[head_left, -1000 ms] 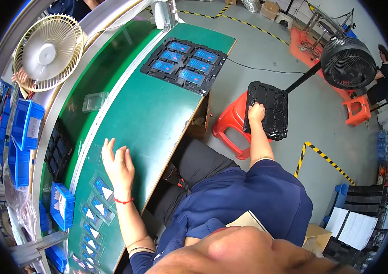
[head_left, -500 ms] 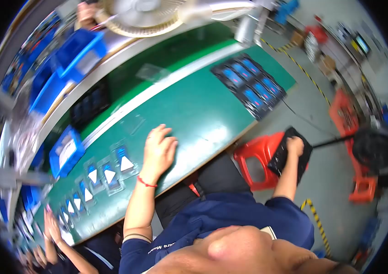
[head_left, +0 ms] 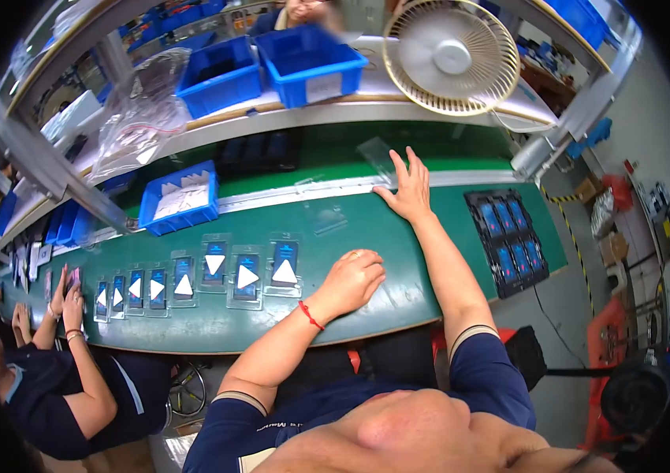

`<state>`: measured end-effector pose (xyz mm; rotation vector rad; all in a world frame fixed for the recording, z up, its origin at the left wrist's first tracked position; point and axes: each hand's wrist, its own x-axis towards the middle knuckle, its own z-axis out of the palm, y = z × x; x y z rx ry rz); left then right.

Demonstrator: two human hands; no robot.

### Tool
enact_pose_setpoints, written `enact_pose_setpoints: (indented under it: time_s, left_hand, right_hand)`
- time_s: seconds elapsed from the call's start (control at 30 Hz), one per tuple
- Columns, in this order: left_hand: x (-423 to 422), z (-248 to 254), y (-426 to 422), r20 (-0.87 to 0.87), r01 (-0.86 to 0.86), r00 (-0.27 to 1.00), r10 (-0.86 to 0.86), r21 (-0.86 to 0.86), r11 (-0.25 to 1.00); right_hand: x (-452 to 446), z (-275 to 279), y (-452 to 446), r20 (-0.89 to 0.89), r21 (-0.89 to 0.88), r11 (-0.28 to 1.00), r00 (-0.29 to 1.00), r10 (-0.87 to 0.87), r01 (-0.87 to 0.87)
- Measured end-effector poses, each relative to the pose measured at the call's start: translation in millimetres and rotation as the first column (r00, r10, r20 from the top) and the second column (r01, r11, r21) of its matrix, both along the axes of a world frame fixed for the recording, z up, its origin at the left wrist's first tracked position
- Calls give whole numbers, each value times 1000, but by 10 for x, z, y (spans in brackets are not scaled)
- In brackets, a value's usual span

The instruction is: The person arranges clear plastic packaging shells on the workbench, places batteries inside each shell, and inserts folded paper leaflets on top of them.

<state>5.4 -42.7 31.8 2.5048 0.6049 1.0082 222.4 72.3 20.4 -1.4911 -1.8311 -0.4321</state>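
Observation:
My left hand, above a red bracelet, is loosely curled over the green table, with nothing seen in it. Fingers spread, my right hand reaches over the pale rail, beside a clear plastic tray on the green belt. Another clear plastic piece lies on the table to the left. Blue-screened devices with white triangles stand in clear trays in a row, the nearest device left of my left hand. A black tray with several blue-screened devices lies to the right.
A blue bin of white pieces stands behind the row. Two blue bins and a fan are on the shelf above. A co-worker sits at the left. A black tray is on the belt.
The view has swung toward the table. My right hand has left the black tray stack on the red stool and now reaches over the belt. My left hand has curled its fingers.

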Motion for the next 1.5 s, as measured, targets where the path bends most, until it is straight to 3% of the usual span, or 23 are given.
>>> enact_pose_setpoints:
  time_s: [0.07, 0.13, 0.2, 0.27, 0.33, 0.4, 0.47, 0.5, 0.53, 0.63, 0.77, 0.9, 1.0, 1.07, 1.27, 1.5]
  left_hand:
    - [-52, 28, 47, 21, -45, 999, 44, 24, 999]
    - [-75, 48, 70, 9, -64, 998, 64, -16, 998]
    - [-96, 49, 100, 41, -98, 994, 98, -12, 995]
    - [-110, 51, 113, 39, -88, 995, 89, -27, 996]
    - [-114, 23, 132, 57, -116, 991, 121, -79, 990]
    - [-87, -20, 147, 67, -139, 987, 148, -126, 982]
    - [-51, -52, 160, 231, -220, 917, 325, -389, 895]
    - [-31, -24, 146, 285, -170, 874, 393, -578, 798]
    - [-11, -60, 166, 288, -173, 871, 397, -576, 799]
    - [41, -200, 260, 541, 240, 681, 493, -801, 548]
    - [-17, -233, 280, 587, 344, 693, 419, -780, 523]
    - [-28, -172, 239, 569, 331, 692, 444, -797, 505]
    - [-17, -164, 225, 513, 223, 718, 470, -809, 543]
    - [10, -173, 218, 575, 166, 693, 435, -714, 680]
    - [53, -186, 192, 650, 312, 654, 387, -698, 644]
    - [55, -162, 143, 612, 304, 704, 359, -718, 626]
  right_hand:
    - [-65, -1, 286, 28, 9, 993, 993, -119, 119]
    - [9, -192, 526, -26, -308, 937, 983, -181, 165]
    - [68, -171, 525, 50, -340, 927, 988, -148, 156]
    - [138, -173, 444, -94, -304, 953, 995, -26, -4]
    - [150, -195, 316, -100, -229, 972, 995, 28, -51]
    - [13, -98, 80, -274, -145, 978, 956, 105, -149]
    - [-130, -24, -201, -413, -189, 939, 891, 189, -287]
    - [-215, 3, -368, -449, -204, 913, 863, 233, -353]
    - [-306, 32, -530, -485, -217, 882, 831, 274, -418]
    - [-502, 77, -876, -488, -234, 805, 782, 387, -545]
    - [-607, 118, -1050, -480, -243, 782, 771, 418, -575]
    - [-658, 136, -1097, -459, -185, 812, 780, 426, -553]
    - [-676, 138, -1115, -432, -106, 857, 799, 417, -504]
    - [-681, 158, -1116, -440, -80, 869, 800, 409, -489]
    - [-693, 187, -1147, -552, -101, 819, 716, 426, -565]
    - [-670, 172, -1160, -595, -66, 816, 679, 431, -575]
